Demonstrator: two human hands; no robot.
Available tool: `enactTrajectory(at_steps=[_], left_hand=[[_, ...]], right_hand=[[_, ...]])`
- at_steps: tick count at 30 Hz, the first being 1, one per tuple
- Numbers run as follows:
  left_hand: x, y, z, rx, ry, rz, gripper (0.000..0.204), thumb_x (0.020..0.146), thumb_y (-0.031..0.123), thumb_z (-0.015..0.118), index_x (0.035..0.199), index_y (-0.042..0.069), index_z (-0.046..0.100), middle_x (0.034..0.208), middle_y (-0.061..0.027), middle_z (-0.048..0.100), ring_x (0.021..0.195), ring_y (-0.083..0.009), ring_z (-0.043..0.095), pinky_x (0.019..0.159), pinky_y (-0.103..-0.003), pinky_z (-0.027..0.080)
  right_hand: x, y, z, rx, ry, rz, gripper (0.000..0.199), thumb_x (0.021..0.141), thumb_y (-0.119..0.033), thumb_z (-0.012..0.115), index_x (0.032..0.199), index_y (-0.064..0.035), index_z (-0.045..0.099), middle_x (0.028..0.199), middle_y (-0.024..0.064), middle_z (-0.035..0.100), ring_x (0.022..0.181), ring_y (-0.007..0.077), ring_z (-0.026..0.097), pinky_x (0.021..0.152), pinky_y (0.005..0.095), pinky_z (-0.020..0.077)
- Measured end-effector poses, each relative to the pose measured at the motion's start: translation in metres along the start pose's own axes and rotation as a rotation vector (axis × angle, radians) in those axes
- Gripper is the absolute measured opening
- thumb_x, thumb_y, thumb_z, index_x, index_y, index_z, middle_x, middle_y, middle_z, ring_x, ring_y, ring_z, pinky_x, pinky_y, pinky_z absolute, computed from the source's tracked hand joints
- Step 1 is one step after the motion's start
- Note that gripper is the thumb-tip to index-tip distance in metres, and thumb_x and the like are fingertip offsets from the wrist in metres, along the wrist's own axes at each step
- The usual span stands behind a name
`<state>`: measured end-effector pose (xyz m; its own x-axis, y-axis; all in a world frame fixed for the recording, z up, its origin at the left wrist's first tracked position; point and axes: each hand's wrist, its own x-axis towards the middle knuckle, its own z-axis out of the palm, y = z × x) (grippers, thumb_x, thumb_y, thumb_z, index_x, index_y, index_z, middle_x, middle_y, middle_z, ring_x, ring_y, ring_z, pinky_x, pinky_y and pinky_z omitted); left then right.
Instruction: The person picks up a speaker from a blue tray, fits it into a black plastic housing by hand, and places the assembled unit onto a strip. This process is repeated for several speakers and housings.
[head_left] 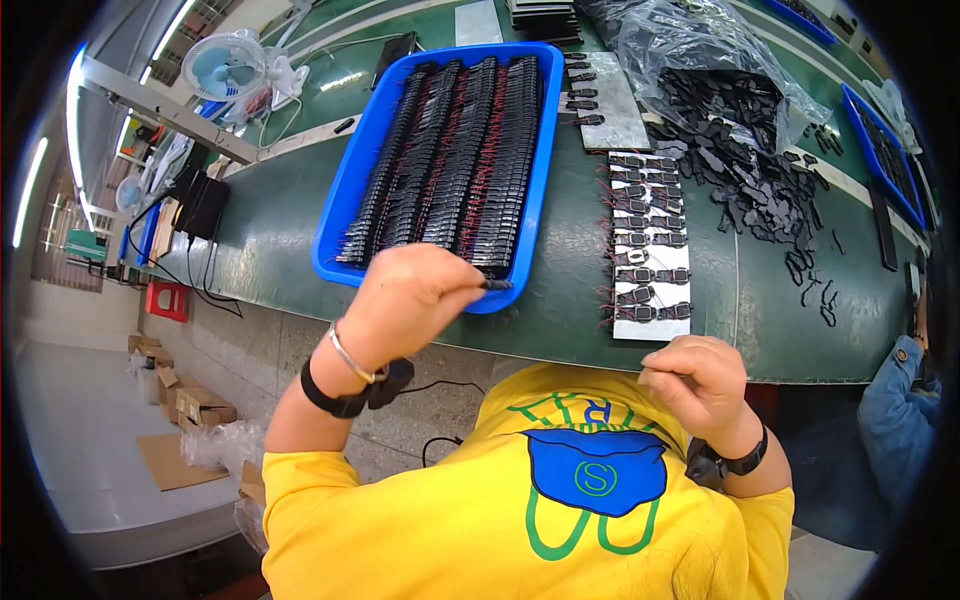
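Observation:
My left hand (415,295) is over the near edge of a blue tray (333,215), with thumb and fingertips pinched on a small dark part (497,285). Packed inside the tray stand long rows of slim black parts with red wires (465,150). My right hand (700,385) is curled closed at the table's front edge; whatever its fingers may hold is hidden. Just beyond it lies a white board (652,328) carrying two columns of small black wired parts (650,276), some with light rectangular frames.
A metal plate (622,125) with a few black parts lies behind the white board. To its right spreads a heap of flat black pieces (745,160) beside a clear plastic bag (690,40). A fan (225,68) stands far left; a co-worker's blue sleeve (893,405) shows at right.

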<state>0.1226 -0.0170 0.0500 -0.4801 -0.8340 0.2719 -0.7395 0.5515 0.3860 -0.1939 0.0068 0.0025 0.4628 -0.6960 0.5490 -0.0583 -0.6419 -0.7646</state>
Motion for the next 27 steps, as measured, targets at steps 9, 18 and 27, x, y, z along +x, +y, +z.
enactTrajectory(at_steps=[9,18,27], left_hand=[[0.007,-0.019,0.008,0.14,-0.115,-0.109,0.011,0.071,0.014,0.074,0.076,0.009,0.066,0.075,-0.006,0.065,0.077,-0.0256,0.063,0.068,-0.037,0.05],[0.008,-0.003,-0.001,0.13,-0.029,-0.054,0.015,0.07,0.009,0.073,0.081,0.006,0.065,0.08,-0.0101,0.064,0.078,-0.0299,0.062,0.071,-0.037,0.05],[0.015,0.06,0.027,-0.291,-0.09,0.284,0.019,0.068,0.005,0.076,0.083,0.005,0.065,0.078,-0.0082,0.063,0.068,-0.0249,0.059,0.059,-0.034,0.048]], right_hand=[[-0.021,0.0,-0.021,-0.141,0.09,0.109,0.012,0.076,0.0,0.07,0.086,-0.0003,0.063,0.065,0.0097,0.062,0.052,0.0221,0.058,0.049,0.0292,0.0429],[-0.035,0.004,-0.056,-0.353,0.178,0.235,0.014,0.077,0.005,0.068,0.09,0.0025,0.064,0.077,0.0109,0.064,0.061,0.0172,0.059,0.056,0.0262,0.0453],[-0.008,0.031,-0.039,-0.492,0.003,0.213,0.024,0.069,-0.003,0.077,0.09,-0.0015,0.066,0.084,0.0102,0.059,0.075,0.0261,0.058,0.065,0.0326,0.0467]])
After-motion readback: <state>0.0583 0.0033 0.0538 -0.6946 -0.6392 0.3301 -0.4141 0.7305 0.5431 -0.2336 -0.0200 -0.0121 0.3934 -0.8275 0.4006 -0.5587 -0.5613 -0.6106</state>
